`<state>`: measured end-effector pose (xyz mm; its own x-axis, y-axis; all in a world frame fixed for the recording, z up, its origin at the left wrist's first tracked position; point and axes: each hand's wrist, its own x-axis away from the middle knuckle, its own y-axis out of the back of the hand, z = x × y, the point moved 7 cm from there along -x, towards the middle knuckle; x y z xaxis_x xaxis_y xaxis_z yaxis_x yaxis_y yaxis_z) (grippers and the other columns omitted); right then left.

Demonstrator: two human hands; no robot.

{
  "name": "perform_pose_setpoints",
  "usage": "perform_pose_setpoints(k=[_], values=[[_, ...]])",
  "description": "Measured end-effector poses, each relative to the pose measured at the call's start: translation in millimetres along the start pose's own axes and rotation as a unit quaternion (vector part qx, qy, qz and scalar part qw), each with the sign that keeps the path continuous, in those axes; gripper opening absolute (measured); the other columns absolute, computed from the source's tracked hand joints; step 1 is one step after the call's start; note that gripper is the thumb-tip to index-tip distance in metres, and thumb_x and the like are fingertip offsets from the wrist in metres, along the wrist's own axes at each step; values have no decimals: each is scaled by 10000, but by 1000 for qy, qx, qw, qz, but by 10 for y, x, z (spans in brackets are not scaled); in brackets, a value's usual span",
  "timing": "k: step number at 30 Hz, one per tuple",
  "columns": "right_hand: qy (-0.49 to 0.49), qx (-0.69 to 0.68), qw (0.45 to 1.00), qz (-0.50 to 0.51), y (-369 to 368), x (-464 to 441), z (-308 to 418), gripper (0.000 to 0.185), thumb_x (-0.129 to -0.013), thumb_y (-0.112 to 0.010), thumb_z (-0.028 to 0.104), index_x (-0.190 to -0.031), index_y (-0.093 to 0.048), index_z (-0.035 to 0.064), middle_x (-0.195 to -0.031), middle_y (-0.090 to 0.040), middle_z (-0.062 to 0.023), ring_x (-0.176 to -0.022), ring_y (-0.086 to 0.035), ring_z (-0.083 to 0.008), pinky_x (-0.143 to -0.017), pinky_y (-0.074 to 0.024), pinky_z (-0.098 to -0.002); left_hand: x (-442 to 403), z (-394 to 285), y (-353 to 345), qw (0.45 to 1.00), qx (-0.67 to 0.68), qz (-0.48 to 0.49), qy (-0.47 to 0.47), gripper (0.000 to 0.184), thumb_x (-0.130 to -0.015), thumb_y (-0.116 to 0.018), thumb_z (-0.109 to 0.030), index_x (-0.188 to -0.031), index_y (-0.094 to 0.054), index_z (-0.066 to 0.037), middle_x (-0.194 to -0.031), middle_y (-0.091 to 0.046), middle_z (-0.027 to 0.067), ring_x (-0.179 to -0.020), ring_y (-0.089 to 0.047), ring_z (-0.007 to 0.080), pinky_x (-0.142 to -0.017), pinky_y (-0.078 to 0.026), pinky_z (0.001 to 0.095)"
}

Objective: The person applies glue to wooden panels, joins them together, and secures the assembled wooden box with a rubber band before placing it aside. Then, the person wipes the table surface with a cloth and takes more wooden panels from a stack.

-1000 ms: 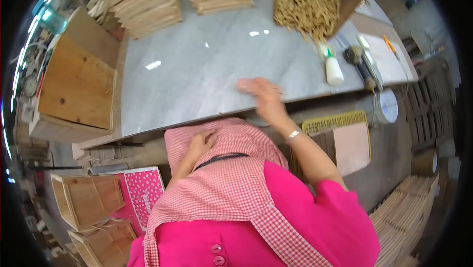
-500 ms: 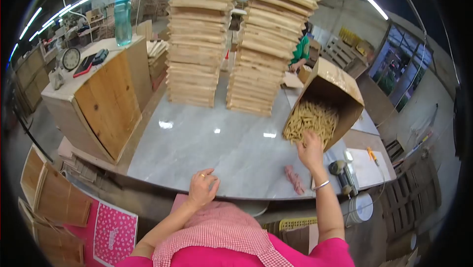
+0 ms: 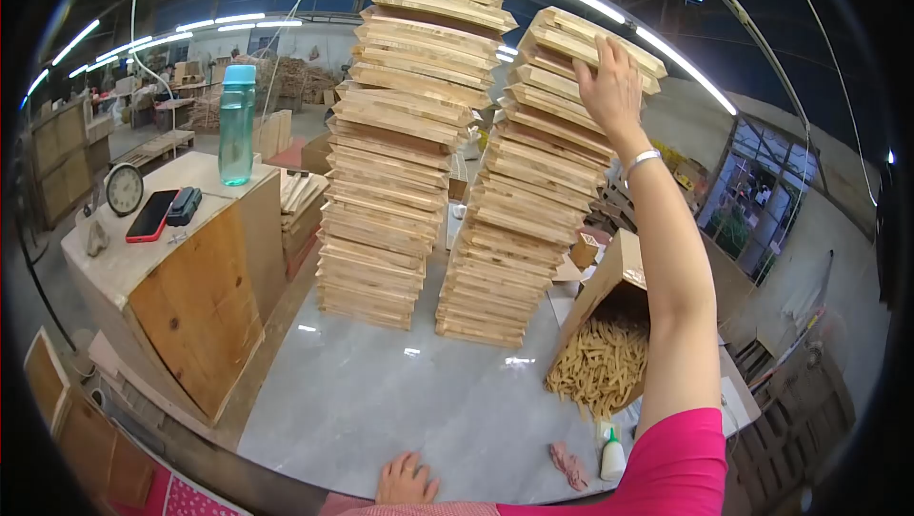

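My right hand (image 3: 614,88) is raised against the upper end of the right stack of pale wooden pieces (image 3: 514,221), its fingers stretched over the edge of the top pieces. Whether it grips one, I cannot see. A second tall stack of the same pieces with pointed ends (image 3: 386,164) stands to its left. Low down, at the near edge of the grey table (image 3: 352,402), my left hand (image 3: 407,480) rests on the surface with its fingers extended, holding nothing. To the right, a cardboard box (image 3: 609,273) lies on its side, with thin tan wooden strips (image 3: 600,364) spilling from its mouth.
A white bottle with a green tip (image 3: 612,457) and a crumpled pink cloth (image 3: 568,466) are near the front edge. On the wooden cabinet (image 3: 195,326) at left stand a teal water bottle (image 3: 236,126), a clock (image 3: 124,188) and a red-edged phone (image 3: 152,215).
My right hand has left the strips in the box and risen to the top of the right stack. My left hand has come down onto the table edge. The view has tilted upward.
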<state>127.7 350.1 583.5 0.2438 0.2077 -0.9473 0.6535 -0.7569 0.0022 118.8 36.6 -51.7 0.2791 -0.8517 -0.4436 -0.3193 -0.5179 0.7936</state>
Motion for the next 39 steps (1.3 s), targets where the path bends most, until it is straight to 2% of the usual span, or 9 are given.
perform_pose_setpoints(k=[5,7,11,20,23,25,30,36,39], values=[[-37,43,998,-6,-496,-647,235,555,-854,-677,420,-1275,-625,61,-1301,-615,-169,-1231,-568,-354,-1025,-424,-500,-115,-5,-64,999,-5,38,-9,380,-908,-614,-388,-1055,-700,-49,-1327,-580,143,-1296,-472,313,-1038,-393,478],[-115,91,984,104,-658,-813,246,569,-863,-661,460,-1273,-638,66,-1293,-628,-171,-1213,-590,-355,-1021,-414,-536,-36,97,-383,903,-18,414,115,645,-991,-382,-528,-1520,-399,-159,-1608,-290,135,-1506,-185,341,-1181,-152,584],[-178,40,959,216,-832,-916,53,595,-836,-664,551,-1163,-716,57,-1140,-723,-169,-1140,-655,-364,-1021,-438,-539,100,130,-387,933,32,353,67,628,-987,-350,-510,-1492,-433,-147,-1590,-322,134,-1501,-197,332,-1176,-155,585],[-125,100,984,72,-15,-892,-475,606,-923,-530,639,-1168,-724,120,-1142,-722,-152,-1135,-657,-313,-1140,-277,-578,-3,127,-571,936,5,341,84,613,-963,-415,-486,-1475,-453,-151,-1567,-361,112,-1478,-241,326,-1169,-179,587],[-49,92,993,57,362,-885,-150,615,-915,-551,642,-1176,-722,112,-1112,-728,-144,-1093,-668,-306,-1130,-299,-564,50,130,-599,905,-11,407,125,776,-841,-610,-508,-1518,-411,-184,-1623,-296,96,-1524,-160,312,-1168,-207,590],[40,53,998,-11,595,-826,141,606,-903,-583,637,-1133,-733,97,-1066,-736,-137,-1079,-667,-297,-1108,-339,-542,-59,-120,212,997,11,72,-4,359,-888,-662,-327,-1105,-678,-41,-1306,-583,153,-1312,-455,314,-1072,-354,483],[63,14,995,77,714,-905,-115,750,-798,-743,574,-1352,-575,97,-1305,-627,-181,-1180,-612,-362,-1002,-490,-436,22,-63,168,998,7,60,-17,397,-920,-611,-359,-1181,-660,-65,-1331,-578,147,-1294,-475,310,-1066,-358,469],[60,28,979,193,683,-740,-470,264,-781,-627,130,-1033,-634,49,-979,-692,-234,-979,-647,-434,-837,-513,-522,-441,141,93,987,151,2,55,487,-894,-661,-349,-1288,-599,-71,-1366,-540,190,-1295,-476,363,-1089,-371,485],[106,15,975,194,862,-519,-67,390,-810,-628,82,-1199,-643,48,-979,-699,-208,-977,-658,-400,-862,-516,-477,-1477,-274,1072,941,320,-104,-25,628,-902,-699,-374,-1371,-510,-2,-1374,-519,230,-1291,-494,391,-1089,-409,442]])
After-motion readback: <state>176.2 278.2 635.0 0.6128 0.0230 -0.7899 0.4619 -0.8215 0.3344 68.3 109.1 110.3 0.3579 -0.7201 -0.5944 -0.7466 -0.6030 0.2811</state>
